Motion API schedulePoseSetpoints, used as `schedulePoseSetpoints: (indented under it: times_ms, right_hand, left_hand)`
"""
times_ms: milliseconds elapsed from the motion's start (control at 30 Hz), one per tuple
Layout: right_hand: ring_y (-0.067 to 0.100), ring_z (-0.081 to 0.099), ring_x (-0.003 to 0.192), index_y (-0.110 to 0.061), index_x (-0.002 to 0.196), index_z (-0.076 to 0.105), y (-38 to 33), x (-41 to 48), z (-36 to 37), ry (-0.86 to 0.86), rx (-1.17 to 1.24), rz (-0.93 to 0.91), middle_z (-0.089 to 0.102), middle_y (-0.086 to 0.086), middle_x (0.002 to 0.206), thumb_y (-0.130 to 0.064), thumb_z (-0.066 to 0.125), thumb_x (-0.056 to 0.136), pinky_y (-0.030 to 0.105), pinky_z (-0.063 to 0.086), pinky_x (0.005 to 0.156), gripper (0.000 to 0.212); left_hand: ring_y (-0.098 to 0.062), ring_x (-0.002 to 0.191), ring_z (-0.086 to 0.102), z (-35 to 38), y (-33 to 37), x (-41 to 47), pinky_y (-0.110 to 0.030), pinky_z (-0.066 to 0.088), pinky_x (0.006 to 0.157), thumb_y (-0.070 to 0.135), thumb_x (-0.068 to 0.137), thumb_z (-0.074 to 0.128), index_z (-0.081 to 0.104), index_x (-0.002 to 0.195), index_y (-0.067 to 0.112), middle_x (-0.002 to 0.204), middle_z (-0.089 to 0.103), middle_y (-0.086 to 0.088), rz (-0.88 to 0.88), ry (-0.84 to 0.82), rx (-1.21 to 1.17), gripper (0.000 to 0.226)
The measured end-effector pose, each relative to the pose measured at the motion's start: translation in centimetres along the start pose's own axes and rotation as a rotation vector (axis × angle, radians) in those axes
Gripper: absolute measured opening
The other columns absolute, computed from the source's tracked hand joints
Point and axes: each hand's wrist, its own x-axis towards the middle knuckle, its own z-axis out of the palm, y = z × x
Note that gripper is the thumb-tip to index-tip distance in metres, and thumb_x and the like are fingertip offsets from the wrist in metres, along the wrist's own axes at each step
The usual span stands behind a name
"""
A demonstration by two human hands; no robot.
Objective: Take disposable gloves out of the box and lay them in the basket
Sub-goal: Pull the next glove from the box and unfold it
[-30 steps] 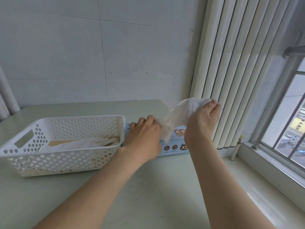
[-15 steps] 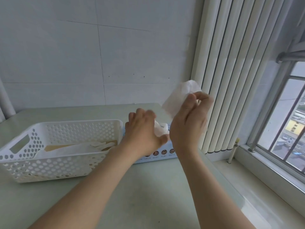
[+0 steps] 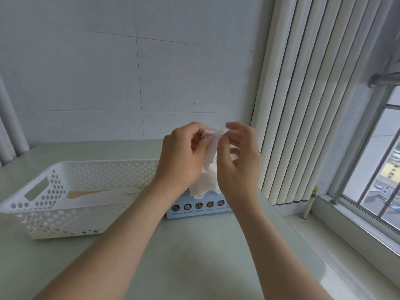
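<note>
A thin white disposable glove [image 3: 208, 167] hangs in the air above the light blue glove box [image 3: 194, 207]. My left hand [image 3: 184, 156] pinches its top edge with thumb and fingers. My right hand [image 3: 238, 161] pinches the same edge from the right, its other fingers spread. The box stands on the table behind my wrists, mostly hidden by them. To its left sits the white perforated basket [image 3: 43, 215], with a white glove [image 3: 101, 197] lying flat inside it.
The pale green table [image 3: 194, 256] runs to a white wall behind. Vertical blinds [image 3: 303, 105] hang at the right, close to the box. A windowsill and barred window [image 3: 378, 191] lie further right. A white pipe [image 3: 10, 131] stands at far left.
My left hand has lifted off the box and joined my right hand on the glove's top edge. The glove has come free of the box and now hangs between both hands.
</note>
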Motion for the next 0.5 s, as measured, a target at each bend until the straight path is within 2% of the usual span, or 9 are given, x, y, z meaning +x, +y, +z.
schedulePoseSetpoints:
  times_ms: [67, 100, 167, 267, 333, 433, 500]
  right_hand:
    - [0.01, 0.057, 0.107, -0.035, 0.135, 0.059, 0.9, 0.1, 0.0, -0.044, -0.12, 0.035, 0.056, -0.004, 0.114, -0.014, 0.062, 0.1, 0.03, 0.051, 0.094, 0.041]
    - [0.012, 0.052, 0.113, -0.04, 0.134, 0.059, 1.5, 0.2, 0.1, -0.083, -0.198, 0.074, 0.05, -0.002, 0.119, -0.02, 0.063, 0.101, 0.031, 0.049, 0.101, 0.04]
    - [0.016, 0.045, 0.118, -0.038, 0.121, 0.067, 2.5, 0.4, 0.1, -0.087, -0.302, 0.135, 0.047, 0.0, 0.122, -0.026, 0.064, 0.102, 0.043, 0.046, 0.108, 0.022]
    - [0.019, 0.053, 0.112, -0.026, 0.112, 0.069, 3.6, 0.5, 0.0, 0.01, -0.318, 0.113, 0.052, 0.001, 0.123, -0.021, 0.062, 0.104, 0.047, 0.048, 0.103, 0.012]
    - [0.015, 0.057, 0.1, -0.021, 0.114, 0.068, 3.9, 0.4, 0.0, 0.073, -0.345, 0.043, 0.058, 0.0, 0.12, -0.015, 0.059, 0.105, 0.044, 0.05, 0.096, 0.014]
    - [0.014, 0.059, 0.089, -0.015, 0.113, 0.069, 4.1, 0.6, -0.3, 0.153, -0.417, -0.067, 0.067, -0.003, 0.106, -0.007, 0.054, 0.106, 0.041, 0.052, 0.084, 0.018]
    - [0.016, 0.065, 0.088, -0.012, 0.112, 0.07, 3.9, 0.8, -0.4, 0.197, -0.419, -0.134, 0.072, -0.004, 0.099, -0.005, 0.053, 0.106, 0.039, 0.054, 0.082, 0.019]
  left_hand:
    - [-0.004, 0.086, 0.071, -0.2, 0.1, 0.1, -0.028, 0.058, 0.078, 0.021, 0.104, 0.066, 0.076, 0.106, 0.02, 0.09, 0.075, 0.012, 0.023, -0.005, 0.032, 0.01]
    - [-0.004, 0.084, 0.069, -0.3, 0.1, 0.1, -0.026, 0.056, 0.076, 0.021, 0.104, 0.065, 0.075, 0.105, 0.02, 0.088, 0.074, 0.012, 0.045, -0.013, 0.058, 0.01]
    - [-0.001, 0.079, 0.066, -0.4, 0.0, 0.2, -0.016, 0.051, 0.068, 0.018, 0.104, 0.064, 0.075, 0.105, 0.019, 0.084, 0.071, 0.013, 0.083, -0.014, 0.119, 0.011]
    - [0.001, 0.076, 0.065, -0.7, -0.6, 0.3, -0.007, 0.044, 0.066, 0.015, 0.104, 0.065, 0.078, 0.107, 0.018, 0.085, 0.072, 0.013, 0.101, 0.018, 0.21, 0.014]
    - [-0.005, 0.079, 0.067, -1.0, -1.1, 0.2, -0.016, 0.051, 0.069, 0.015, 0.103, 0.065, 0.079, 0.108, 0.019, 0.089, 0.075, 0.011, 0.084, 0.052, 0.247, 0.015]
    - [-0.013, 0.083, 0.068, -1.6, -1.2, 0.5, -0.032, 0.057, 0.072, 0.015, 0.104, 0.063, 0.079, 0.108, 0.021, 0.09, 0.076, 0.011, 0.045, 0.13, 0.252, 0.017]
    - [-0.007, 0.076, 0.068, -2.3, -1.0, 0.8, -0.029, 0.057, 0.069, 0.016, 0.104, 0.063, 0.079, 0.108, 0.021, 0.089, 0.075, 0.013, 0.017, 0.173, 0.225, 0.017]
